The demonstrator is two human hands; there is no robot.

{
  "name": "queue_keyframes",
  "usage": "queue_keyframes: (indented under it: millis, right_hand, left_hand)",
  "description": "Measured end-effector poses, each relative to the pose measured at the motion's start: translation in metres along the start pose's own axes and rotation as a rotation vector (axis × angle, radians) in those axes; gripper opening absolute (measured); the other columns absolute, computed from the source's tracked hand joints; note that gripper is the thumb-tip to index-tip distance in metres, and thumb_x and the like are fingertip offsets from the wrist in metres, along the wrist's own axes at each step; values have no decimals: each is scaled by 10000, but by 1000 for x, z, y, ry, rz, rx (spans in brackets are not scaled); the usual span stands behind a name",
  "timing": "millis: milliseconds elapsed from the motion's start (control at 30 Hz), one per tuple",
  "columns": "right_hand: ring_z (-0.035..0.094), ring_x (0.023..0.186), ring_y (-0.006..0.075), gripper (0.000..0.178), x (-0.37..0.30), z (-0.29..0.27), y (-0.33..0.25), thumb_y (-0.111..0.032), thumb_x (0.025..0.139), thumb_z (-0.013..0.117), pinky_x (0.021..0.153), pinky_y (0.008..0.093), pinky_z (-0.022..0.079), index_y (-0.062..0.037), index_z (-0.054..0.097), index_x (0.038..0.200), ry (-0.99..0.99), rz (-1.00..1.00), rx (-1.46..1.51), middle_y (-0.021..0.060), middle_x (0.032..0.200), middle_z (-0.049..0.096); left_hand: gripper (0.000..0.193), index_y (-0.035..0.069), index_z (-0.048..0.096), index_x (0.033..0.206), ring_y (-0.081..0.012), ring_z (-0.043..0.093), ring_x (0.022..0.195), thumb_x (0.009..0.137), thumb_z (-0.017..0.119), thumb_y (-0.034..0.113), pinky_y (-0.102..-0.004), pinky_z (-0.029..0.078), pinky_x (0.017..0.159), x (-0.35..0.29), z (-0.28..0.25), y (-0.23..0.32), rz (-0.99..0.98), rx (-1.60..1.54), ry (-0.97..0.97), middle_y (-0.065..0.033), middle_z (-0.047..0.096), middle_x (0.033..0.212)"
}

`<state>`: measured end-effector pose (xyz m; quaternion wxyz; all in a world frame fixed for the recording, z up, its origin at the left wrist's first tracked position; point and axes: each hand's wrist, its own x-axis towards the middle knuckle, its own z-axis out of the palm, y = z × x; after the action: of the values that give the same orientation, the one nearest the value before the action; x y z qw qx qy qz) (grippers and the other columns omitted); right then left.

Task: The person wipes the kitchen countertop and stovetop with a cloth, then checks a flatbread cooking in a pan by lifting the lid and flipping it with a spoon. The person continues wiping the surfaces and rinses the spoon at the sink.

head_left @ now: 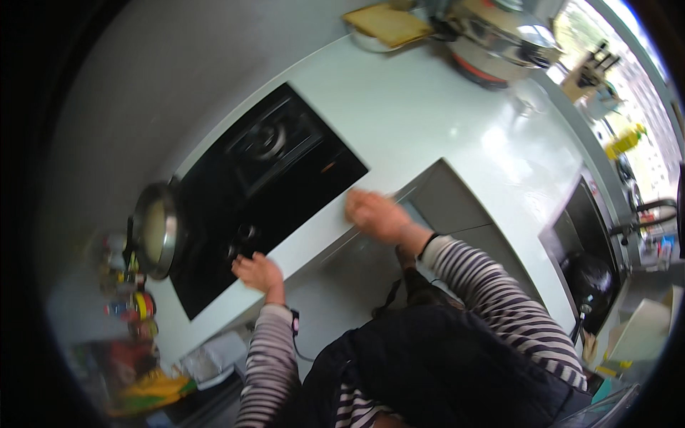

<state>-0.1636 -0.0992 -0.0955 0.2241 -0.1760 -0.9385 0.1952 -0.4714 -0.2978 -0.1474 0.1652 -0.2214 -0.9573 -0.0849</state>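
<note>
A black glass gas hob (214, 207) is set into the white counter before me. My left hand (258, 272) is at its near edge, with the fingertips right by the dark control knobs (239, 241). Its fingers look partly spread, and I see nothing in them; whether they touch a knob I cannot tell. My right hand (378, 215) hovers by the counter's front edge, near the hob's right corner. It is smeared by motion, its fingers seem bent, and no object shows in it. A frying pan (170, 232) with a pale inside sits at the hob's left end.
Several jars and bottles (139, 307) crowd the left end. A steel pot (492, 43) stands at the far right of the counter, beside a wooden board (389, 25). On the right are a sink (571, 228) with a dark round pan (589, 278), a black tap (649, 210) and a yellow bottle (623, 143).
</note>
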Motion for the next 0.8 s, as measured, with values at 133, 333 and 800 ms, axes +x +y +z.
queue_keyframes:
  millis: [133,333,800]
  right_hand:
    - [480,1232,389,342,-17,-16,47,-225,847,639,1067,483,384,-23,575,1116,94,450,-189,202,1410,462]
    - [394,1353,382,412,8,60,-27,-247,876,627,1133,468,317,-16,587,1215,241,330,-221,222,1413,449]
    - [521,1145,324,274,21,30,-55,-152,881,598,988,434,420,-10,593,1116,46,63,-118,154,1196,566]
  left_hand:
    - [577,-14,360,1440,-344,219,1455,987,415,338,-503,236,1139,-2,-6,9,-83,-16,-107,-194,309,1533]
    - [595,-19,350,1445,-356,190,1462,978,438,339,-497,180,1170,-3,-17,12,-108,-140,-120,-203,291,1537]
    - [278,96,540,1262,-203,536,1054,985,533,121,-333,501,858,-144,-66,-286,-252,-890,-8,-107,252,1468]
